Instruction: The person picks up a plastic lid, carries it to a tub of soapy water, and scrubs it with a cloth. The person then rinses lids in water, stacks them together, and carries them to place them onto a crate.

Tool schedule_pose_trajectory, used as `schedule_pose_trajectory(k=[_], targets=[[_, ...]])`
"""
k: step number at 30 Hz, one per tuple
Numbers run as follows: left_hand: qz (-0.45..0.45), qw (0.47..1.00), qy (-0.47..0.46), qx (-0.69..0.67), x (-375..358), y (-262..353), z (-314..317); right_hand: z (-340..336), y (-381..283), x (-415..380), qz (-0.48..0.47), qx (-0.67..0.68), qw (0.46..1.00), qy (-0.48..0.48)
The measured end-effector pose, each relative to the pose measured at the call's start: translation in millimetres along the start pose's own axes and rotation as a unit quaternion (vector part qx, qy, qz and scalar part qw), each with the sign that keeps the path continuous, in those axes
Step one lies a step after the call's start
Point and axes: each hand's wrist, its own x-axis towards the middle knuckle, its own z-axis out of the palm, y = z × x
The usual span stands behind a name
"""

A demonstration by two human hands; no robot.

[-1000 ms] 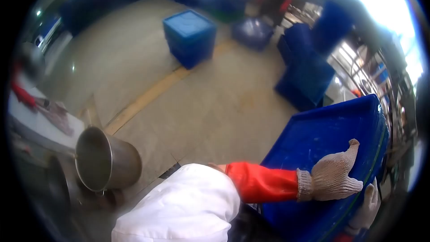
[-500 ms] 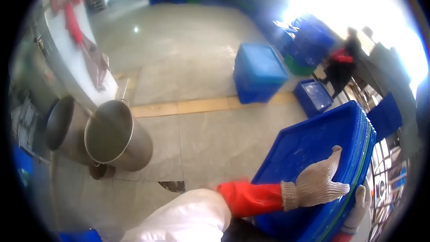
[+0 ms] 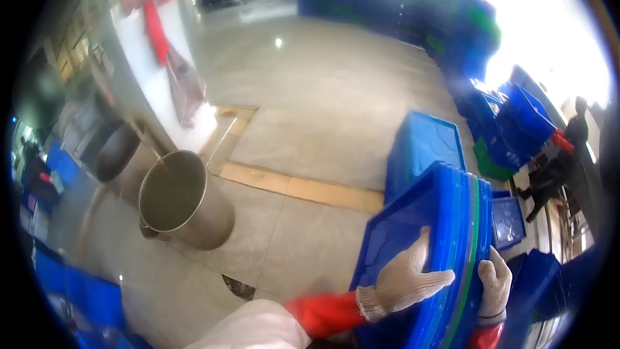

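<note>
A stack of nested blue plastic trays (image 3: 405,210), with a green one among them, stands tilted on its side in front of me at the lower right. Gloved in knitted off-white, my left hand (image 3: 407,278) presses against the inner face of the nearest tray, its fingers reaching toward the rim and its thumb pointing up. On the opposite side, my right hand (image 3: 495,282), in a similar glove, grips the outer edge of the stack. The trays are held between both hands. Parts of the right hand's fingers and the lower stack are hidden.
A large metal pot (image 3: 187,200) stands on the floor at left, with another pot (image 3: 123,152) behind it. A lidded blue bin (image 3: 429,142) is beyond the trays. At far right a person (image 3: 562,155) is near blue crates (image 3: 510,123). A white panel (image 3: 145,71) carries red gloves.
My view has swung rightward, and the stack now stands more upright and further left in view. Both hands keep their hold on it. The person at right has shifted toward the view's edge.
</note>
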Motion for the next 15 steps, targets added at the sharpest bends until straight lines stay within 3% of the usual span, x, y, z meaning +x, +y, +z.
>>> schedule_pose_trajectory(k=[7, 11, 15], targets=[[0.013, 0.992, 0.073, -0.106, 10.3, -24.0, 23.7, -1.4, -12.0, 47.1, -0.046, 0.023, 0.992, -0.118], [0.033, 0.986, 0.114, -0.118, 4.3, -19.4, 37.1, -8.6, 13.8, 60.2, -0.075, -0.050, 0.992, -0.086], [0.045, 0.983, 0.136, -0.113, 19.3, -17.2, 46.2, -18.2, 11.0, 90.0, -0.137, -0.085, 0.979, -0.126]])
